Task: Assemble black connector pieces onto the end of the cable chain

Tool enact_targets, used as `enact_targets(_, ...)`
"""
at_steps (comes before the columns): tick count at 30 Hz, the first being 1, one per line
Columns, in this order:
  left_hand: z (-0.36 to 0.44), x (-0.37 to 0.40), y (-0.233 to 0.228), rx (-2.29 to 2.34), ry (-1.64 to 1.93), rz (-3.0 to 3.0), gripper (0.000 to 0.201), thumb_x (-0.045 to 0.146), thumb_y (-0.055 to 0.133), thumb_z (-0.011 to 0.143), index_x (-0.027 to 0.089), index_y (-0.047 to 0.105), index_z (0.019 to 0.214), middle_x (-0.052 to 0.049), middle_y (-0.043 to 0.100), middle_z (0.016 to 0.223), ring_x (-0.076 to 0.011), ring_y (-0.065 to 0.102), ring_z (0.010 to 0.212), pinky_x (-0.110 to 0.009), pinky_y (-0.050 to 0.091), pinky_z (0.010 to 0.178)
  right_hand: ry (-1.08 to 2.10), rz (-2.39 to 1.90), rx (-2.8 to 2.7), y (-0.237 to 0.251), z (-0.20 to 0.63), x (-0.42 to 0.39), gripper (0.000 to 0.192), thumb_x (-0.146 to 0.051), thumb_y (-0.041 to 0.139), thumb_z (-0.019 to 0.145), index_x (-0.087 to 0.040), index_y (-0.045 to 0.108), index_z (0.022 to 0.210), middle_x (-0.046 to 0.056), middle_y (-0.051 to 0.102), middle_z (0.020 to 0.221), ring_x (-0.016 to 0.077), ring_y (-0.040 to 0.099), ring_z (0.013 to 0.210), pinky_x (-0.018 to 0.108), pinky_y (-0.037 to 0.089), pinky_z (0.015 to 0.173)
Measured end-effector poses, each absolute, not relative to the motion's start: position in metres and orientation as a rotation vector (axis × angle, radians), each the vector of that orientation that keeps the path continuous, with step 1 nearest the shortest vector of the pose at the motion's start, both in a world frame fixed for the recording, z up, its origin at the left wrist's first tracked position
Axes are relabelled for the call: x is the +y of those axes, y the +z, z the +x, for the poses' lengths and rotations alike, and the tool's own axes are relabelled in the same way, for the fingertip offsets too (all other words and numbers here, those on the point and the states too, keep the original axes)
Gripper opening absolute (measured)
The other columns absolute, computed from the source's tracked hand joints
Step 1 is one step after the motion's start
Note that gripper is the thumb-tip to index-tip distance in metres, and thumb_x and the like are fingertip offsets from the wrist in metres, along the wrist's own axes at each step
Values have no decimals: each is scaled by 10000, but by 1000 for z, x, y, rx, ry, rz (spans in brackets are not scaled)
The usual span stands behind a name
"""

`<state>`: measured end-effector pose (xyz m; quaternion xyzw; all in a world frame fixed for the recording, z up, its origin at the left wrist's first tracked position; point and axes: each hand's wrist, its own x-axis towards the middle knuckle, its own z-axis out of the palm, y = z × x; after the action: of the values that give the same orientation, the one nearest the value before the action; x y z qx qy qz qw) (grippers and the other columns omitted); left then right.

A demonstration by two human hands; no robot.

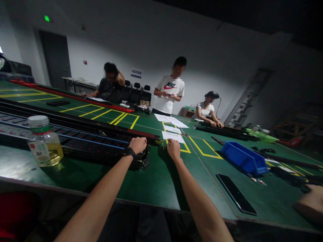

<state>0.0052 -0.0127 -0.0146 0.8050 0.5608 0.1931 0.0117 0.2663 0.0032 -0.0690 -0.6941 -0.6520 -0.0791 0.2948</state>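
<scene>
My left hand (138, 145), with a black watch at the wrist, is closed over the right end of a long black rail (85, 148). Blue strips and small red spots run along that rail. To its right, my right hand (174, 148) hovers low over the green table (151, 188) with its fingers curled together. Small yellow-green pieces (159, 142), perhaps wire ends, lie between the two hands, beside the right fingertips. What the right fingers hold, if anything, is hidden.
A jar of yellow liquid (45, 144) stands at left. Right of my hands are a blue bin (243, 158), a phone (236, 193) and papers (173, 134). Three people are across the table; another person's hand (311, 201) shows at the right edge.
</scene>
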Motion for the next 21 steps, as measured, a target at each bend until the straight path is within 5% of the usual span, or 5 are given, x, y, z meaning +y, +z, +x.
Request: enact_targets(21, 7, -10, -11, 1757, 576, 2496, 344, 248, 458, 933, 270, 775, 1065, -72, 803, 1080, -242, 736, 1031, -338, 518, 928, -137, -1904, -1796, -80, 291, -3, 366, -162, 525, 930, -215, 755, 1210, 85, 734, 1242, 238, 631, 1129, 292, 442, 968)
